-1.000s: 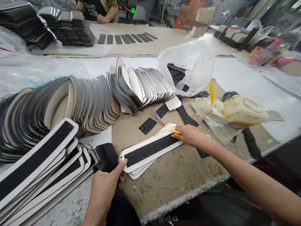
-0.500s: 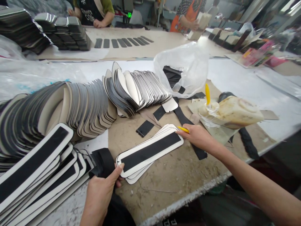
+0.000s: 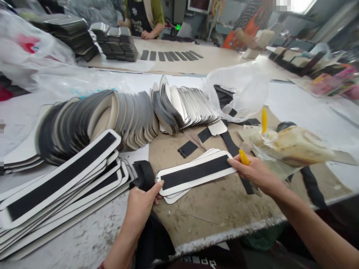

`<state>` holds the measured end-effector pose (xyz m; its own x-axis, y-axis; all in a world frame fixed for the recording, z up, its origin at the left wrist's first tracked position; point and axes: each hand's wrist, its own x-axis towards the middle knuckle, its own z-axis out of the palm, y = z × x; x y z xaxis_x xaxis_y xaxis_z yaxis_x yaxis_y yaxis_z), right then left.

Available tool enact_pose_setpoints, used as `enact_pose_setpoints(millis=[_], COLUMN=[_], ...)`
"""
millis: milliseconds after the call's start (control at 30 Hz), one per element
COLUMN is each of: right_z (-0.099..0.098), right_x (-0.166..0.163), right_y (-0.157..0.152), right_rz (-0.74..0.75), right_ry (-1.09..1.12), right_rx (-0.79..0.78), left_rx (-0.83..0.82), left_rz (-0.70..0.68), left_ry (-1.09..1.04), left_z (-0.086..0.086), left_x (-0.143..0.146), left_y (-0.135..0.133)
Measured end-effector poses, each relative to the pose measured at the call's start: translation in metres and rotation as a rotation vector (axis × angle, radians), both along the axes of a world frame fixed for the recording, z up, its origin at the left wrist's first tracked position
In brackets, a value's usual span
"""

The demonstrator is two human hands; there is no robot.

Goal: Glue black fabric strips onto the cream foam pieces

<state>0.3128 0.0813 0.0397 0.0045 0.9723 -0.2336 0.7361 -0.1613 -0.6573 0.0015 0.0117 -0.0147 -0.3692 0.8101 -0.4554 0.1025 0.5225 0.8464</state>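
A long white panel with a black strip down its middle (image 3: 196,172) lies on top of a few like it on brown board. My left hand (image 3: 141,203) grips its near end, thumb on top, with black strip material (image 3: 144,175) bunched beside the fingers. My right hand (image 3: 256,173) holds the far end and is closed round a small yellow tool (image 3: 243,157).
Finished panels (image 3: 64,181) are stacked at the left, fanned rows of blanks (image 3: 112,119) behind. A plastic bag (image 3: 238,91) with black strips and a glue-caked container (image 3: 291,144) with a yellow brush stand at the right. Other people work at the far table (image 3: 196,61).
My right hand has slid off the strip to the panel's far end and tipped the yellow tool upward. The view has shifted, so everything sits further right.
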Motion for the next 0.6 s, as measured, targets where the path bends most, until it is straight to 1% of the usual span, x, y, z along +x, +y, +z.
enact_pose_setpoints(millis=[67, 167, 233, 300, 367, 467, 533, 600], right_z=[0.002, 0.004, 0.006, 0.011, 0.016, 0.023, 0.026, 0.028], right_x=[0.0, -0.001, -0.004, -0.005, -0.006, -0.004, -0.001, 0.0], right_y=[-0.001, -0.004, -0.006, -0.01, -0.013, -0.018, -0.021, -0.024], right_rz=[0.02, 0.08, 0.072, 0.041, 0.031, -0.025, -0.092, -0.123], right_ry=[-0.053, -0.238, -0.343, -0.376, -0.309, -0.09, 0.05, 0.149], right_rx=[0.015, 0.131, 0.211, 0.244, 0.192, 0.065, 0.032, 0.014], left_rx=[0.009, 0.022, 0.037, 0.064, 0.097, 0.142, 0.171, 0.193], left_rz=[0.019, 0.033, 0.03, 0.026, 0.025, 0.045, 0.081, 0.126], left_ry=[-0.012, -0.02, -0.029, -0.045, -0.072, -0.138, -0.187, -0.224], left_z=[0.001, 0.0, -0.001, -0.002, -0.002, -0.001, 0.0, 0.003], left_x=[0.001, 0.001, 0.001, 0.0, -0.002, -0.006, -0.009, -0.011], left_y=[-0.001, -0.002, -0.003, -0.004, -0.006, -0.011, -0.014, -0.017])
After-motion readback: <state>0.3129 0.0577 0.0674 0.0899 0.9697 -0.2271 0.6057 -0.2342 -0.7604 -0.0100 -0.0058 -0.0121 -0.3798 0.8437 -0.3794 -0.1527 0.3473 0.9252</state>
